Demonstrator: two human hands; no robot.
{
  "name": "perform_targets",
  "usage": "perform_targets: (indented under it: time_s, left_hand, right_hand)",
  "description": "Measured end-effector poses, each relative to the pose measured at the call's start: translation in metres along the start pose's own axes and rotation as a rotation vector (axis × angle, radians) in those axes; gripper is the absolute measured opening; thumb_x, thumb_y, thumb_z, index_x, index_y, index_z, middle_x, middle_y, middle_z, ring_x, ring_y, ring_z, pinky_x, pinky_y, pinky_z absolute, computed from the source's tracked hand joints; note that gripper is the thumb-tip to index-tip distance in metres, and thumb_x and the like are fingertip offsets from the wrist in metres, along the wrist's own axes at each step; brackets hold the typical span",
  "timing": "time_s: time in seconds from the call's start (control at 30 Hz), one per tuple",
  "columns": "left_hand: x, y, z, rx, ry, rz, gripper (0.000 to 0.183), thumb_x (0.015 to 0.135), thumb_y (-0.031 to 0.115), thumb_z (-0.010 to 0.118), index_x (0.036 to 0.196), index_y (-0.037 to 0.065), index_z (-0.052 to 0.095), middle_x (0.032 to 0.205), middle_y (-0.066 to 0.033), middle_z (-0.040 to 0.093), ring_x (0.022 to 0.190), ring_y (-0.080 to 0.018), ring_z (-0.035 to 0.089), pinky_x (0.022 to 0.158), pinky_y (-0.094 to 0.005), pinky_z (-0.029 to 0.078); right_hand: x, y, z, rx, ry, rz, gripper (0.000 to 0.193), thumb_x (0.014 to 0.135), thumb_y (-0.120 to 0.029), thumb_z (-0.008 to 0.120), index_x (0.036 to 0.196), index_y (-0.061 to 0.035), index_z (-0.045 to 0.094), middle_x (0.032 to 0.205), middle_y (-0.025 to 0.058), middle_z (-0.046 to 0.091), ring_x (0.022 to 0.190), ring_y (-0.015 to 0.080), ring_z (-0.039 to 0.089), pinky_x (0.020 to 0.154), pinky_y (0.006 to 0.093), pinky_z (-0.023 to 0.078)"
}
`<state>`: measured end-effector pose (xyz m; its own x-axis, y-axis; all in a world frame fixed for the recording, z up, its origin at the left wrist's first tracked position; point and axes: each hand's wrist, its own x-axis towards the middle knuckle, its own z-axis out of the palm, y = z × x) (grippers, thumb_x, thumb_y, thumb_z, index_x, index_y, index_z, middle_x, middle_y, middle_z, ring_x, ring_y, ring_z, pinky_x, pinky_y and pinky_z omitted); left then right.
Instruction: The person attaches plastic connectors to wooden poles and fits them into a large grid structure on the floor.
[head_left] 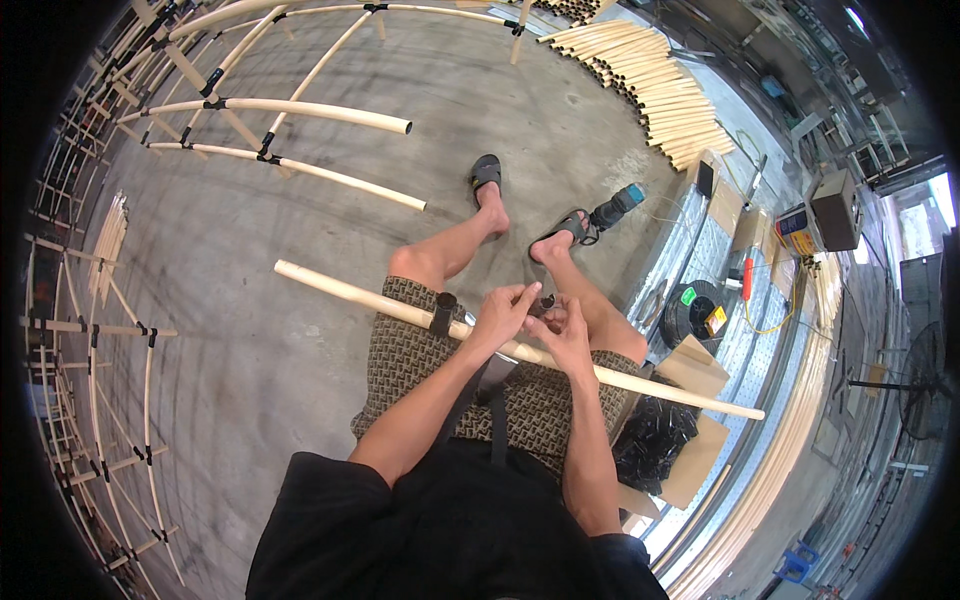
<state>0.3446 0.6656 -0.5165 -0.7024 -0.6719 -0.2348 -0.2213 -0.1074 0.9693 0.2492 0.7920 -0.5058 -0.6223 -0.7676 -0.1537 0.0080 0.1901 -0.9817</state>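
A long cream-coloured pipe (pixel 660 388) lies across my lap, its ends reaching out to both sides. A black pipe joint (pixel 443 314) sits around it, left of my hands. Above the pipe, between my knees, my left hand (pixel 500 318) and my right hand (pixel 565 335) meet with bent fingers. They pinch a small dark curved clamp piece (pixel 545 303) between them. Fingers cover part of this piece, so its full shape is hidden.
Frames of jointed pipes (pixel 310 108) stand at the left and far left. A cordless drill (pixel 615 207) is by my right foot. Stacked pipes (pixel 640 80) lie beyond. At the right are a black spool (pixel 693 312) and an open carton with a black plastic bag (pixel 655 435).
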Motion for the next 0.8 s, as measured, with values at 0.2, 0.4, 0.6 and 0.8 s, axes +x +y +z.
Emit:
perform_targets:
  time_s: [0.2,0.4,0.6,0.8]
  left_hand:
    - [-0.002,0.005,-0.002,0.053,-0.060,-0.005,0.052,0.106,0.040,0.056,0.083,-0.005,0.066,0.063,-0.0050,0.062,0.058,-0.0119,0.065,0.052,-0.0302,0.054]
    - [0.001,-0.006,-0.002,-0.255,-0.107,-0.088,0.052,0.105,0.044,0.056,0.088,-0.004,0.064,0.073,-0.0123,0.068,0.057,-0.0188,0.068,0.050,-0.0312,0.056]
    - [0.011,0.000,-0.016,-0.292,-0.345,-0.425,0.047,0.103,0.039,0.063,0.107,-0.007,0.064,0.082,-0.0165,0.071,0.062,-0.0222,0.071,0.054,-0.0299,0.058]
    - [0.011,-0.004,-0.020,-0.438,-0.457,-0.430,0.029,0.104,0.020,0.060,0.112,-0.008,0.064,0.096,-0.0211,0.073,0.077,-0.0255,0.075,0.062,-0.0307,0.061]
  right_hand:
    - [-0.001,-0.004,-0.001,0.044,-0.028,-0.011,0.036,0.089,-0.012,0.080,0.118,0.0019,0.064,0.078,0.0063,0.067,0.074,0.0123,0.065,0.067,0.0259,0.052]
    - [0.000,0.005,-0.013,-0.131,0.121,-0.202,0.031,0.089,-0.011,0.079,0.117,0.0009,0.071,0.111,0.0077,0.065,0.092,0.0116,0.062,0.078,0.0271,0.051]
    - [-0.005,-0.007,-0.017,-0.069,-0.034,-0.193,0.038,0.084,-0.002,0.074,0.121,-0.0023,0.072,0.124,0.0078,0.061,0.105,0.0164,0.062,0.088,0.0285,0.051]
    - [-0.007,-0.005,-0.023,0.093,-0.106,-0.238,0.045,0.075,0.010,0.057,0.117,0.0005,0.072,0.125,0.0097,0.063,0.117,0.0204,0.061,0.102,0.0336,0.047]
